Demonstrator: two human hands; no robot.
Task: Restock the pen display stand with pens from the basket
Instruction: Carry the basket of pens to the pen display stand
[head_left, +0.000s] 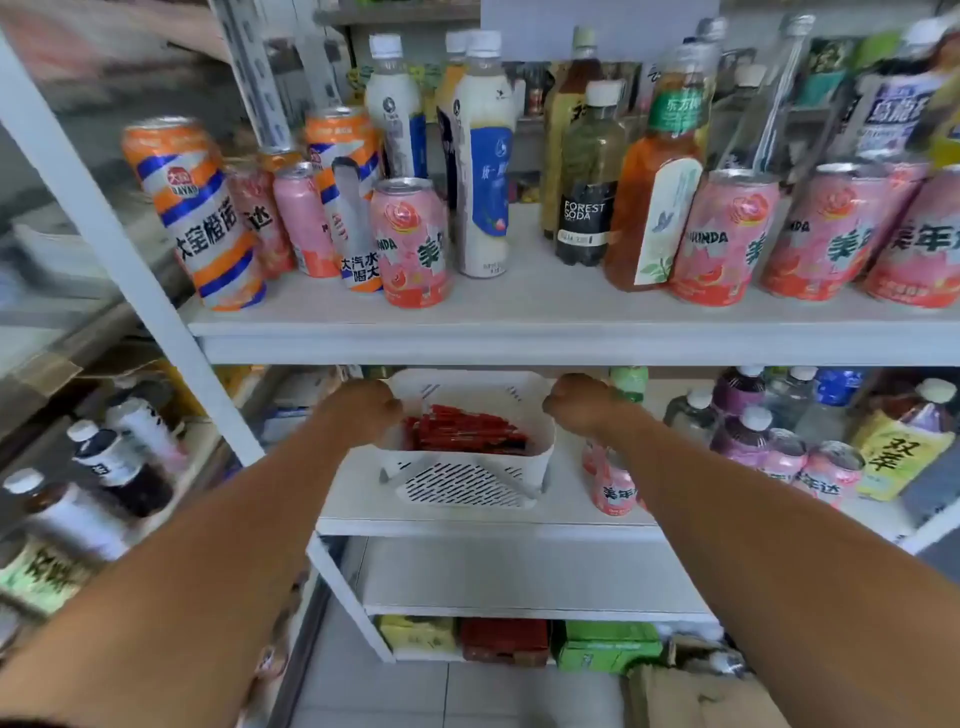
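Seen from the head camera, the upper shelf carries soda cans and tall drink bottles, and its front edge runs just above the basket. On the middle shelf, small pink cans stand just beside the basket's right wall. The basket is white and slotted, sits near that shelf's front edge, and holds heaped red pens. The left grip is curled over its left rim, the right grip over its right rim
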